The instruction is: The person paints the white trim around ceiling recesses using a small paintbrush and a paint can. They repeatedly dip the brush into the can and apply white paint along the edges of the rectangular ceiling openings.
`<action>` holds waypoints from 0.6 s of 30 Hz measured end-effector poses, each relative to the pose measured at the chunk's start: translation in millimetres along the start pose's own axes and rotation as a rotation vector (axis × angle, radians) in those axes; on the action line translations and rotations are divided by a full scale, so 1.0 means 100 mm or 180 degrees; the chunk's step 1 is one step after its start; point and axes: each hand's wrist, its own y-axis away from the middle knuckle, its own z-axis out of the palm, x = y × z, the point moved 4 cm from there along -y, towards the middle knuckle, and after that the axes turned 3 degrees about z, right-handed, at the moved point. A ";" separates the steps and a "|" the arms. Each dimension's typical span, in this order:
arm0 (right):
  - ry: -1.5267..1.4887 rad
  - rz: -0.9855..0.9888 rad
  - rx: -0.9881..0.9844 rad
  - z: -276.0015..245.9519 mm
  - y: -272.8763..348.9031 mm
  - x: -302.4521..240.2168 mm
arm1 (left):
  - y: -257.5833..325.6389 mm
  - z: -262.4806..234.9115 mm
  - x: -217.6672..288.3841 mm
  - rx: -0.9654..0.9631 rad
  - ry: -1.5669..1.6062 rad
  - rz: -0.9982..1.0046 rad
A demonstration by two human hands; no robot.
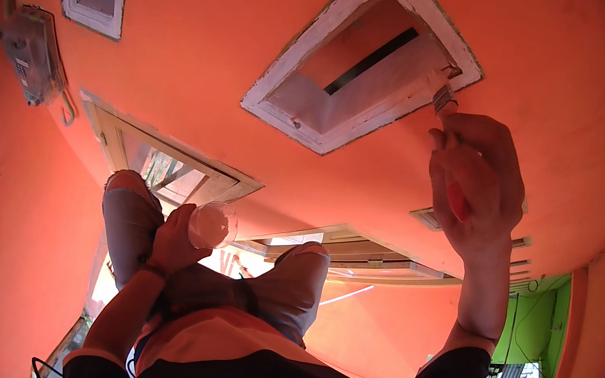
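Note:
My right hand (478, 177) is raised and closed round the handle of a small paintbrush (445, 101). The bristles touch or nearly touch the lower right edge of a white-framed vent opening (323, 133) in the orange wall. Down by my left knee, my left hand (180, 237) grips a clear plastic cup (213, 225) with pale, whitish contents. The brush's handle is mostly hidden in my palm.
A second white-framed opening (92, 17) is at the upper left, with a grey meter box (29, 55) below it. Wooden window frames (117, 136) run lower along the orange wall (206, 47). My bent knees (135, 186) rise in front of me.

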 end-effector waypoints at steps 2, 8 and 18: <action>0.0097 0.0160 0.0182 -0.08 0.01 0.07 | 0.00 0.00 0.03 0.0026 -0.0018 0.0034; 0.0137 -0.0022 0.0183 -0.06 0.03 -0.03 | 0.00 -0.03 0.04 -0.0040 -0.0001 -0.0009; 0.0016 0.0032 0.0648 0.01 0.06 0.00 | 0.00 -0.01 0.02 0.0014 0.0029 0.0022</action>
